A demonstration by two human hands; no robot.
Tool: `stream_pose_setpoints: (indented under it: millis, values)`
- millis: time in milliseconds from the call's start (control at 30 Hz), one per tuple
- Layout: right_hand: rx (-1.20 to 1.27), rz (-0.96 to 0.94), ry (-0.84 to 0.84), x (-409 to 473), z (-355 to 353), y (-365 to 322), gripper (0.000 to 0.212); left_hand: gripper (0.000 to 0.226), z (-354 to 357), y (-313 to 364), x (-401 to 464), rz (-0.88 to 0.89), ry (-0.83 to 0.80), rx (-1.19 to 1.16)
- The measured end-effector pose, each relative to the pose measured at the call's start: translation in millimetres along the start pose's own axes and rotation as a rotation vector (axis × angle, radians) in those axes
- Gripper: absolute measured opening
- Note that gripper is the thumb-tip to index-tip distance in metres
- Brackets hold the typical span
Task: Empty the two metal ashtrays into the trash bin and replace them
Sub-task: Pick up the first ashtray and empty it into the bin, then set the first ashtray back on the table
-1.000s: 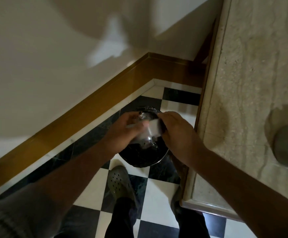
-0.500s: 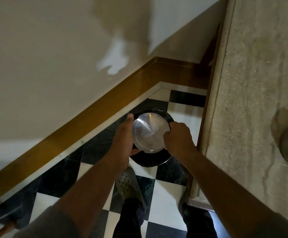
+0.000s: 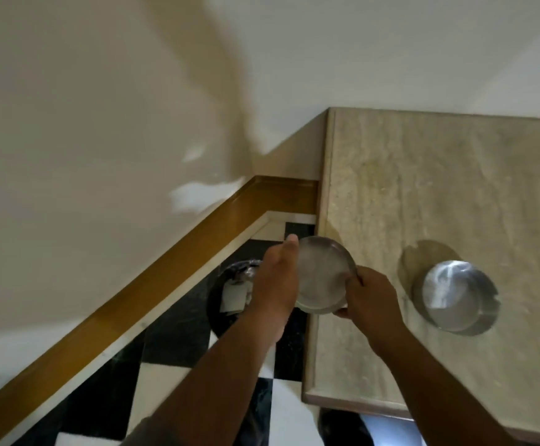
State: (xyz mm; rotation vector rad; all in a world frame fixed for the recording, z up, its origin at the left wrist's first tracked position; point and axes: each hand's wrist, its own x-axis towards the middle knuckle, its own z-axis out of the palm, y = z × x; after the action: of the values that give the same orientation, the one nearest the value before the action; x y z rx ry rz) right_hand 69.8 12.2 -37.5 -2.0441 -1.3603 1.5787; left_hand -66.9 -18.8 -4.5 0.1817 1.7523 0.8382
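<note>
Your left hand (image 3: 275, 281) and right hand (image 3: 366, 296) pinch opposite rims of one ashtray (image 3: 321, 275), held between the bin (image 3: 226, 297) and counter (image 3: 423, 188). Catching that edge could knock it loose; the other ashtray (image 3: 455, 296) waits there.

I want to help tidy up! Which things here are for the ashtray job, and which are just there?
For the job:
held ashtray, in left hand and right hand
second ashtray on the stone counter
trash bin

Just there:
checkered floor
wooden baseboard
wall

Both arms extended, left hand (image 3: 276, 278) and right hand (image 3: 370, 296) clasped inward.
</note>
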Motion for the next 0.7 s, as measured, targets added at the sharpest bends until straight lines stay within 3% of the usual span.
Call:
stream_pose_setpoints:
  millis: [233, 467, 700]
  values:
    - [0.043, 0.108, 0.053, 11.7, -40.5, 35.9, 0.023, 0.026, 58.2, -10.5, -1.2, 0.026, -0.138, 0.062]
    - [-0.001, 0.108, 0.074, 21.7, -35.4, 50.6, 0.019, 0.017, 68.8, -22.8, 6.9, -0.029, -0.086, 0.045]
    - [0.002, 0.078, 0.059, 22.5, -34.6, 55.1, 0.019, 0.038, 68.2, -25.0, 11.1, -0.078, -0.082, 0.083]
